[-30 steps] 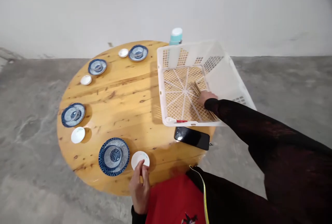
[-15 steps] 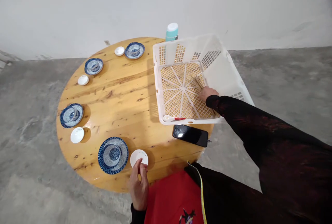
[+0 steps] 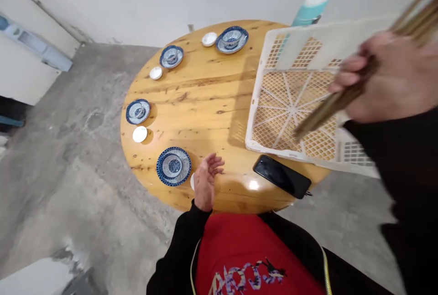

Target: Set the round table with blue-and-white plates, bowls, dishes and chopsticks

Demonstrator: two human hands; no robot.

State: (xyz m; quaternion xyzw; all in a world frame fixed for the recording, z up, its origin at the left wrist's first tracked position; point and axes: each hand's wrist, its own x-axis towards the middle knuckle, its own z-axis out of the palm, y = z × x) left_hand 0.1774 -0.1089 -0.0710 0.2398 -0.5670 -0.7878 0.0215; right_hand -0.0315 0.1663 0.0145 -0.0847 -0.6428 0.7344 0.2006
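Observation:
My right hand [image 3: 393,74] is raised over the right side of the white plastic basket [image 3: 251,117], closed around a bundle of brown chopsticks [image 3: 318,115]. Motion blurs the bundle a little, and its upper end runs out of the picture. My left hand [image 3: 205,183] is open with its fingers stretched, holding nothing, above the table's near edge. It covers most of a small white dish [image 3: 192,181]. Just left of that dish, a glass bowl [image 3: 172,165] stands on a blue-patterned plate [image 3: 185,178].
On the round wooden table [image 3: 205,108], several more plates with bowls follow the far and left edges, such as this blue-rimmed plate [image 3: 245,42], with small white dishes [image 3: 140,134] beside them. A black phone [image 3: 282,176] lies before the basket. A turquoise bottle [image 3: 310,10] stands behind it.
My right hand has lifted the chopsticks up out of the basket. My left hand has opened out from bent fingers beside the near white dish. The view has shifted.

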